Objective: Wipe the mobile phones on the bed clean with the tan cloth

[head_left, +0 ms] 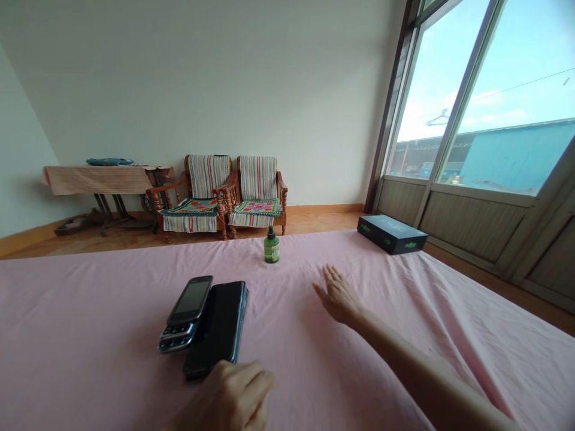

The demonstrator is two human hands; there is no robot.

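My right hand (338,294) lies flat on the pink cloth, palm down with the fingers stretched out, and holds nothing. My left hand (233,395) is curled at the bottom of the view, just in front of the near end of a large black smartphone (216,329). Its palm side is hidden, so I cannot tell whether something is in it. The smartphone has a blue-grey edge. Against its left side leans a grey slider phone (191,299), tilted, with silvery keypad parts showing at its lower end. Farther back a green pump bottle (272,246) stands upright.
A flat black box (392,233) with green markings lies at the far right of the pink cloth (99,311). Beyond the cloth's far edge are two wooden armchairs (256,203) and a cloth-covered table (99,179). A window (507,96) fills the right side.
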